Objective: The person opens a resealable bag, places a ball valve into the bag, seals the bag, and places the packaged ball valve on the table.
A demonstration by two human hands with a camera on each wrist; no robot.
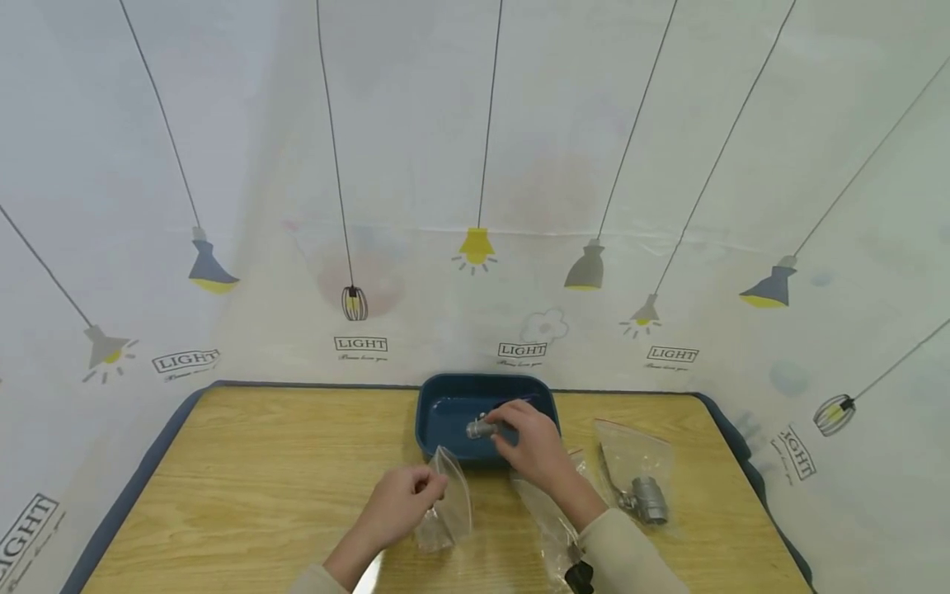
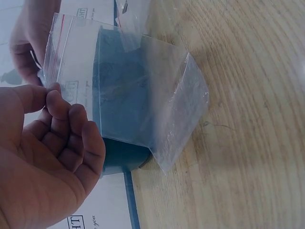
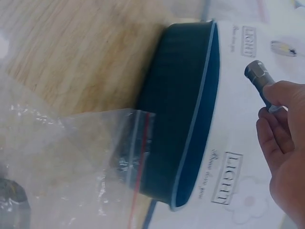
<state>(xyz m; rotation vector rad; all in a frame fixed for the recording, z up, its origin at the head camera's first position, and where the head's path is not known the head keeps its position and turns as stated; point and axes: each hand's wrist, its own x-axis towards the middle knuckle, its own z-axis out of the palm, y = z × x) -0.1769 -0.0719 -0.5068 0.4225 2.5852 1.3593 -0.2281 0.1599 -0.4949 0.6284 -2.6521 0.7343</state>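
My left hand (image 1: 401,499) pinches the upper edge of a clear zip bag (image 2: 176,102) between thumb and forefinger. The bag hangs close over the wooden table, and nothing shows inside it. With thumb and fingers, my right hand (image 1: 534,441) grips a small silver metal valve (image 3: 259,76), its hexagonal end sticking out. In the head view this valve overlaps the inside of a dark blue plastic bin (image 1: 445,417). The bin sits at the table's far edge, just beyond the bag. My right fingers hide the valve's other end.
Right of the bin lies a clear zip bag (image 1: 631,445) with a larger metal valve (image 1: 650,499) in it. Another zip bag (image 1: 545,520), holding a dark part (image 1: 579,575), lies partly under my right forearm. A wall covering printed with lamps (image 1: 475,247) stands behind the table (image 1: 282,462).
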